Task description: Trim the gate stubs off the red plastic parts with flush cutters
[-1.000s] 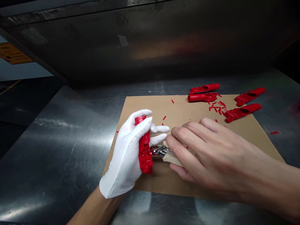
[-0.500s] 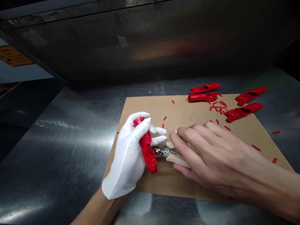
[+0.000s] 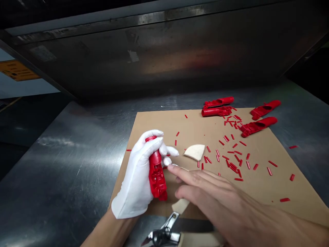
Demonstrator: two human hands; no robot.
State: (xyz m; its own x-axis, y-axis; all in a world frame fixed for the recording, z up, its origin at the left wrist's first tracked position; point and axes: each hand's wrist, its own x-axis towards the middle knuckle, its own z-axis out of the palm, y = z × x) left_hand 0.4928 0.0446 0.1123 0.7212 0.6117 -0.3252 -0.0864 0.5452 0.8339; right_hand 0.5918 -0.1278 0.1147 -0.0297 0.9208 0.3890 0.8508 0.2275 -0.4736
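Observation:
My left hand [image 3: 137,178], in a white glove, is wrapped round a red plastic part [image 3: 157,178]. The part's round end points up and away, while its uneven, hollowed side faces up. My bare right hand [image 3: 213,199] holds a pair of cutting nippers [image 3: 168,223] with cream handles, tucked low under the palm. The nippers' jaws point down and left, near the bottom of the view. With its forefinger stretched out, the right hand reaches close to the gloved fingertips; whether they touch, or pinch something small, is hard to see.
Many short red offcuts [image 3: 232,167] lie on a cardboard sheet [image 3: 164,120]. Several red parts [image 3: 259,126] like the held one rest at the back right. A cream wedge-shaped piece [image 3: 194,152] lies beyond my right hand. A metal panel [image 3: 164,65] rises behind the metal table [image 3: 84,144].
The nippers have left the red part and swung down toward me in my right hand. The red part has turned slightly in my left hand. The wedge and more offcuts now show.

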